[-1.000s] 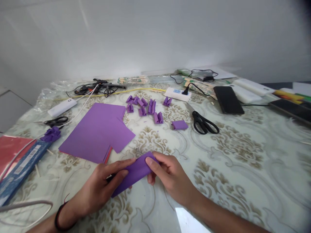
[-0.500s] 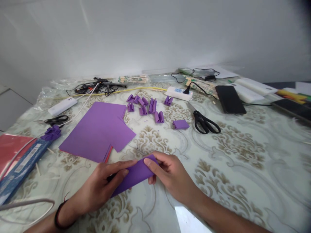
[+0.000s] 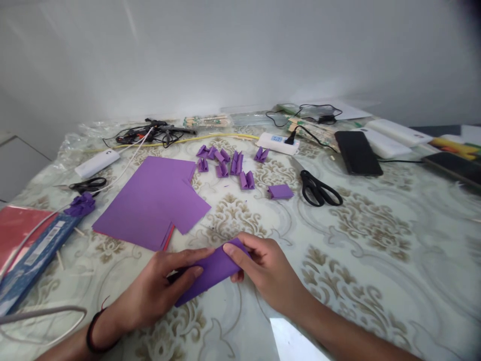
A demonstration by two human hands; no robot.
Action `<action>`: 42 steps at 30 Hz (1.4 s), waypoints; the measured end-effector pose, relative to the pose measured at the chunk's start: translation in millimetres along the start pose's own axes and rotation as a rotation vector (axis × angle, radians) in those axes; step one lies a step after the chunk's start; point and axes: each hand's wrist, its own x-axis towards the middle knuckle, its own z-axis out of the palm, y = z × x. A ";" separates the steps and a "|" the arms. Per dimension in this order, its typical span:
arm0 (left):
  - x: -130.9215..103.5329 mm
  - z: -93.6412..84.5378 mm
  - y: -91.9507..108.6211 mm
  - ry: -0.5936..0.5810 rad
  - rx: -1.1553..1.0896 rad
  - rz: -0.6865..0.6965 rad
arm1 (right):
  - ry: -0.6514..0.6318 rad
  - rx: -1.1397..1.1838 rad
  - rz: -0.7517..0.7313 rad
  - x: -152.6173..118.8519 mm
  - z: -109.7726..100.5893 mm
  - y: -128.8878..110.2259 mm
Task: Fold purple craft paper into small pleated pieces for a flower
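Observation:
A folded strip of purple paper point(image 3: 216, 271) is held between my two hands, slanting up to the right above the patterned tablecloth. My left hand point(image 3: 161, 286) grips its left part, thumb and index finger lying along the top face. At the right end, my right hand point(image 3: 265, 263) pinches the strip with the thumb on top and fingers beneath. Beyond my hands lies a stack of purple paper sheets point(image 3: 146, 200), with a red edge showing below. Several small folded purple pieces point(image 3: 236, 163) stand farther back, and one flat folded piece point(image 3: 280, 191) sits to their right.
Black-handled scissors point(image 3: 319, 190) lie at the right, near a black phone point(image 3: 357, 153) and a white power strip point(image 3: 278, 143). At the left are a second pair of scissors point(image 3: 88, 185), a white power bank point(image 3: 96, 163) and a blue-and-red package point(image 3: 35, 248). Tangled black cables point(image 3: 158, 133) lie near the wall.
The left thumb has slid slightly to the right along the purple strip. Both hands keep their hold, and the other things stay in place.

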 end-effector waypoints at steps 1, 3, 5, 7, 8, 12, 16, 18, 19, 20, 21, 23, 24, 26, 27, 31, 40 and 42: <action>0.4 -0.1 1.1 -0.001 -0.003 0.001 | -0.002 0.000 0.002 0.1 -0.1 -0.2; 1.3 -0.3 3.0 0.005 -0.003 0.003 | -0.008 0.001 0.004 0.1 -0.3 -0.5; 1.9 -0.1 3.6 0.009 -0.003 0.003 | -0.013 0.005 0.002 -0.2 -0.5 -0.3; 1.7 0.6 2.3 0.011 -0.006 0.003 | -0.017 0.012 0.001 -0.8 -0.6 0.2; 1.4 1.1 1.0 0.007 -0.009 0.003 | -0.021 0.020 0.001 -1.1 -0.5 0.6; -0.6 2.8 -4.3 -0.008 -0.005 0.005 | -0.043 0.047 0.001 -1.6 0.1 1.7; -0.7 3.2 -3.0 -0.021 -0.009 0.005 | -0.032 0.047 -0.002 -0.9 0.5 1.9; -0.3 3.3 -0.4 -0.033 -0.036 -0.008 | -0.023 0.056 -0.007 -0.3 0.1 1.7; -0.1 3.3 0.9 -0.042 -0.064 -0.022 | -0.016 0.064 -0.012 -0.1 -0.2 1.6; 0.1 3.4 2.1 -0.051 -0.098 -0.042 | -0.009 0.075 -0.019 0.2 -0.7 1.4; 0.2 3.4 3.1 -0.058 -0.134 -0.064 | 0.000 0.088 -0.027 0.4 -1.2 1.1; 0.2 3.2 4.5 -0.042 -0.179 -0.102 | 0.020 0.113 -0.046 0.8 -2.3 0.2; 0.1 3.0 4.9 -0.020 -0.180 -0.113 | 0.033 0.125 -0.056 1.0 -2.8 -0.2; -0.2 2.6 5.0 0.029 -0.160 -0.124 | 0.060 0.144 -0.073 1.3 -3.6 -1.0; -0.5 2.6 4.7 0.048 -0.156 -0.127 | 0.072 0.153 -0.078 1.4 -3.9 -1.2; -1.0 3.8 0.7 0.135 -0.193 -0.133 | 0.108 0.188 -0.090 1.6 -4.2 -2.0; -0.1 2.9 -4.4 0.295 -0.026 -0.100 | 0.154 0.201 -0.094 0.0 -3.8 -2.1; -1.1 2.6 -3.1 0.300 -0.042 -0.081 | 0.158 0.194 -0.087 -0.5 -3.7 -2.3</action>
